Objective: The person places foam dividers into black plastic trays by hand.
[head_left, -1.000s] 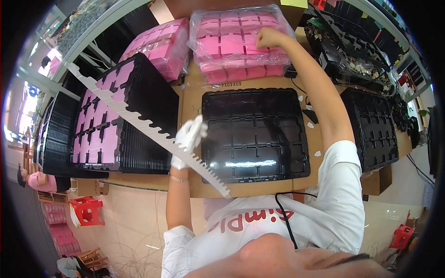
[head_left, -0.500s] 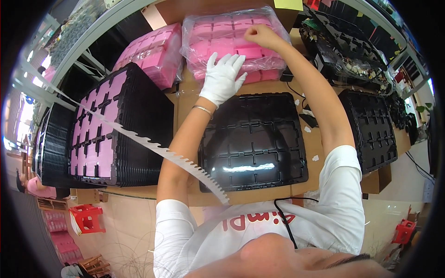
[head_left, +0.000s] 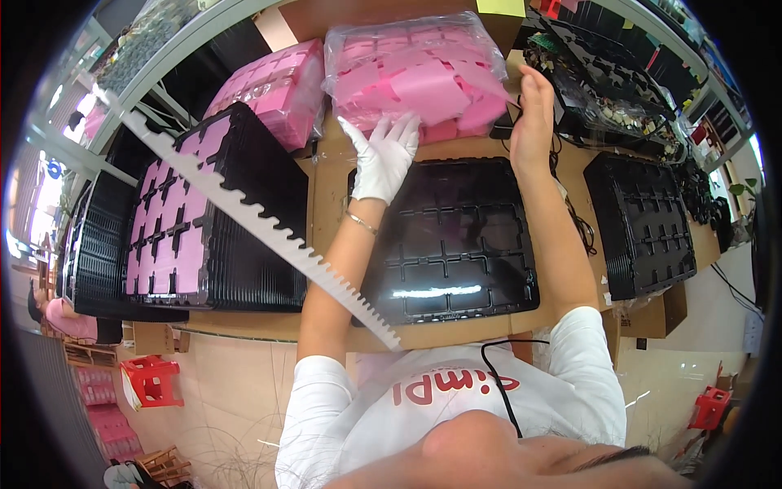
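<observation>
My left hand point(head_left: 384, 159), in a white glove, is open with spread fingers at the near edge of a clear plastic bag point(head_left: 334, 77) of pink foam pieces. Several pink pieces point(head_left: 423, 85) lie tilted and loose over the front of the bag, smeared by motion. My bare right hand point(head_left: 533, 122) is raised just right of the bag, fingers stretched out and nothing visible in it. Below both hands, a black plastic tray point(head_left: 448, 244) with moulded compartments lies on the cardboard-covered table point(head_left: 332, 175).
A tall stack of black trays point(head_left: 257, 220) holding pink pieces stands left; another black tray stack point(head_left: 648, 224) is right. Behind are a second pink pack point(head_left: 281, 85) and a cluttered black bin point(head_left: 603, 81). A pale saw-toothed strip point(head_left: 269, 232) crosses the view; I cannot tell its kind.
My right hand has moved right and nearer, off the pink pack, and its fingers have straightened. My left hand has drawn slightly nearer. Pink pieces over the bag have shifted.
</observation>
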Action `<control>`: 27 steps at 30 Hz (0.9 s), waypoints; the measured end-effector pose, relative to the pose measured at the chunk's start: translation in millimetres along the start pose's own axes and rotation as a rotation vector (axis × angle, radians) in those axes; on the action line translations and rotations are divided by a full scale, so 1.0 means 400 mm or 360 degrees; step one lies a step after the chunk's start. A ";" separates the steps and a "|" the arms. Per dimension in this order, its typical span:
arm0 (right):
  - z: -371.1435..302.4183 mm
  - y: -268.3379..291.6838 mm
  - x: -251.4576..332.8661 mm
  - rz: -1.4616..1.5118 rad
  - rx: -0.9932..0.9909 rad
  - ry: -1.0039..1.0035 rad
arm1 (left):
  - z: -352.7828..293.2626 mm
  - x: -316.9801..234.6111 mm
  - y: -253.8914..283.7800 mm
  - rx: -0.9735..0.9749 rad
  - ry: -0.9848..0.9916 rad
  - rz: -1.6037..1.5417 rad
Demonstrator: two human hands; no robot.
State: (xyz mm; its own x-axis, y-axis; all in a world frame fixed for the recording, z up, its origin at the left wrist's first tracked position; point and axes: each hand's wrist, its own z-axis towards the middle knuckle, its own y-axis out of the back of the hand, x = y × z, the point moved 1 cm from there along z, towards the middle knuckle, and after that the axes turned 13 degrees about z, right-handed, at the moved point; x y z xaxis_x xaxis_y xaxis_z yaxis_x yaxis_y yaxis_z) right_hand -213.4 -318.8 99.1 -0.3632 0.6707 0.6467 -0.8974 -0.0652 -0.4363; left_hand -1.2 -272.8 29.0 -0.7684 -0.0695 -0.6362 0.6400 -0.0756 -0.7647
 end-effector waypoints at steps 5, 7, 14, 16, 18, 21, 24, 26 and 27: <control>-0.076 0.081 -0.022 0.1255 -0.0002 -0.1866 | -0.061 -0.036 0.007 -0.0138 0.0080 -0.0032; -0.106 0.167 -0.084 0.1372 0.0023 -0.1801 | -0.098 -0.059 0.027 -0.0020 0.0075 0.0001; -0.225 0.203 0.075 0.0539 -0.0135 -0.1590 | -0.320 -0.106 0.083 -0.0688 0.0284 0.1249; -0.305 0.254 0.098 0.0197 -0.0058 -0.1378 | -0.386 -0.102 0.129 -0.0755 0.0424 0.1990; -0.377 0.298 0.121 -0.0130 0.0041 -0.1153 | -0.470 -0.065 0.212 -0.0521 0.0053 0.2390; -0.485 0.350 0.147 -0.0335 0.0138 -0.1095 | -0.551 -0.038 0.111 -0.0850 0.0566 0.2246; -0.550 0.381 0.175 -0.0703 0.0192 -0.1071 | -0.599 -0.015 0.071 -0.0891 0.0586 0.2348; -0.576 0.389 0.185 -0.0989 0.0293 -0.0871 | -0.633 0.007 0.086 -0.0984 0.0597 0.2196; -0.580 0.388 0.189 -0.0987 0.0293 -0.0873 | -0.648 0.020 0.104 -0.1023 0.0480 0.2241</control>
State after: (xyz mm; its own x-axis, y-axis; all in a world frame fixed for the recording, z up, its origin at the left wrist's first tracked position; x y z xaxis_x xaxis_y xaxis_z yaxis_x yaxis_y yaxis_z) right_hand -322.0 -107.0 -64.9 0.1811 0.1745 0.9679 -0.9834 0.0448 0.1759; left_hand 18.2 -18.5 -34.5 0.3946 0.4819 -0.7824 0.7647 0.2998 0.5704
